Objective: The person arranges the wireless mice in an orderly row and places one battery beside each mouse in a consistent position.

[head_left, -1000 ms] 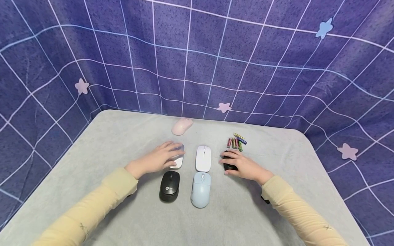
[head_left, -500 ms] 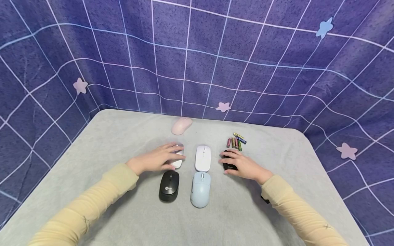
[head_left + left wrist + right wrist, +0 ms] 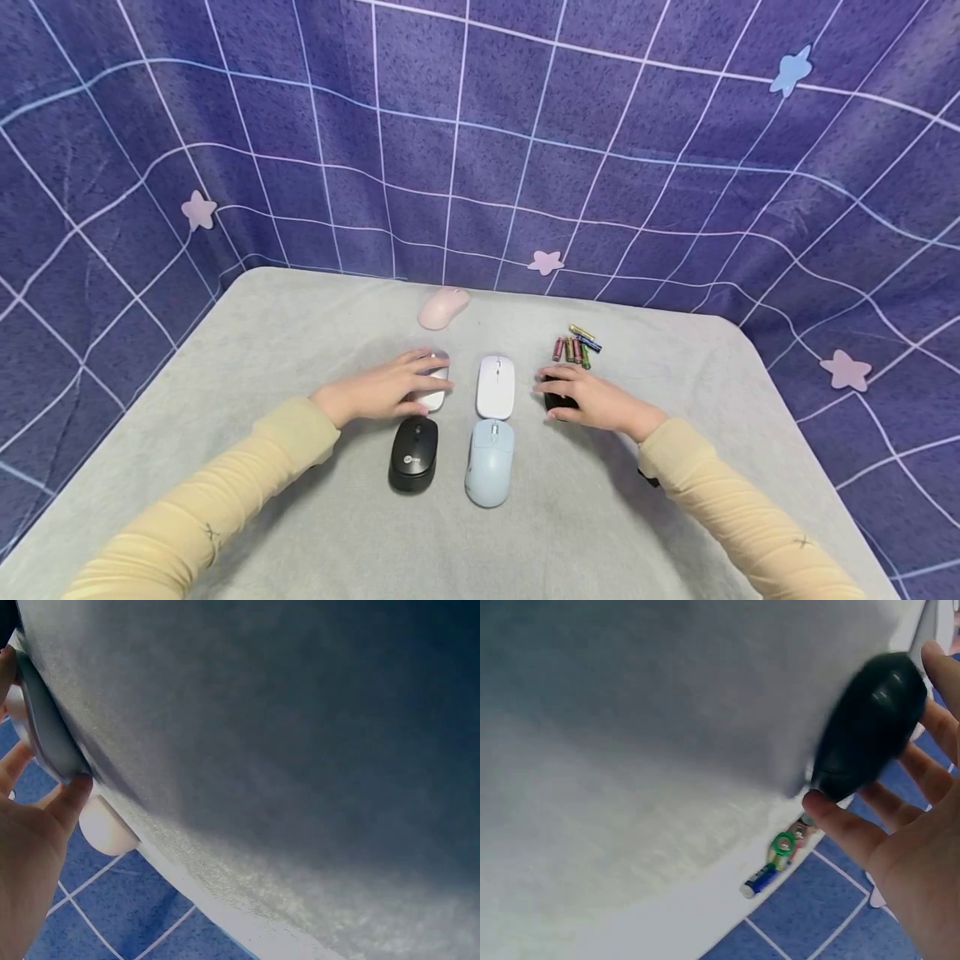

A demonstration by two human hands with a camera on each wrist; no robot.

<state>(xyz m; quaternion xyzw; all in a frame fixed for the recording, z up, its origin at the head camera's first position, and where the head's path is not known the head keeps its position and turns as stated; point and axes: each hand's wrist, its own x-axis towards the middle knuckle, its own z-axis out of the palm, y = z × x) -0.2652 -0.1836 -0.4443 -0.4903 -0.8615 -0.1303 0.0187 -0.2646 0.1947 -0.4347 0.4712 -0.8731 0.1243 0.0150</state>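
Note:
My left hand [image 3: 386, 387] holds a white computer mouse [image 3: 437, 375], its fingers lying across the top and partly hiding it. In the left wrist view a fingertip touches one end of that mouse [image 3: 51, 720]. Over on the right, my right hand [image 3: 588, 398] grips a black computer mouse [image 3: 558, 402], mostly covered by the fingers in the head view. The right wrist view shows this mouse [image 3: 870, 727] between thumb and fingers, with a fingertip against its lower end.
Between the hands lies another white mouse [image 3: 496, 387], with a light blue mouse [image 3: 490, 467] right below it. A black mouse [image 3: 413, 454] sits nearer the front and a pink mouse [image 3: 443, 308] at the back. Several small batteries [image 3: 576, 346] lie beyond the right hand.
The left hand has shifted slightly, its thumb now nearer the front end of the white mouse. The right thumb has slipped from sight beside the black mouse, exposing more of its near end.

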